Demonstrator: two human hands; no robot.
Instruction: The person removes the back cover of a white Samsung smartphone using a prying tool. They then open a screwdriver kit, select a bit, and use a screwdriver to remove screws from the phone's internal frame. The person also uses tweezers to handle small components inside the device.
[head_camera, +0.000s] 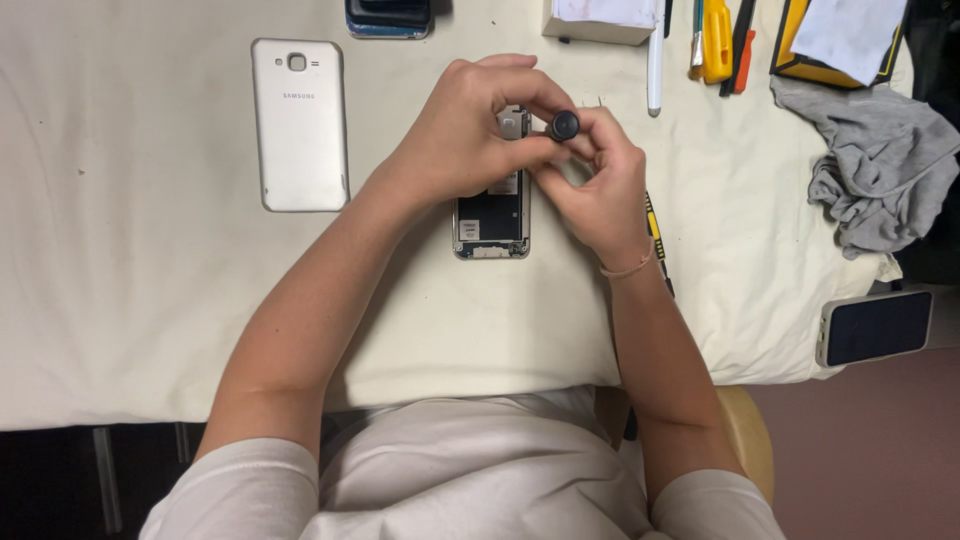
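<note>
Both hands meet over the opened smartphone (492, 215) mid-counter: right hand (590, 185) pinching a black-capped screwdriver (564, 126), left hand (470, 125) curled around the phone's top, steadying it. White back cover (300, 125) already off, lying left; inner frame still on.

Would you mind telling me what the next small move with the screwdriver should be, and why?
Probably a slight turn of the screwdriver by its round black cap. Both hands meet over the upper end of the opened phone: the left hand steadies there, and the right hand pinches the tool, which stands upright. Its tip is hidden. The white back cover already lies off to the side.
</note>
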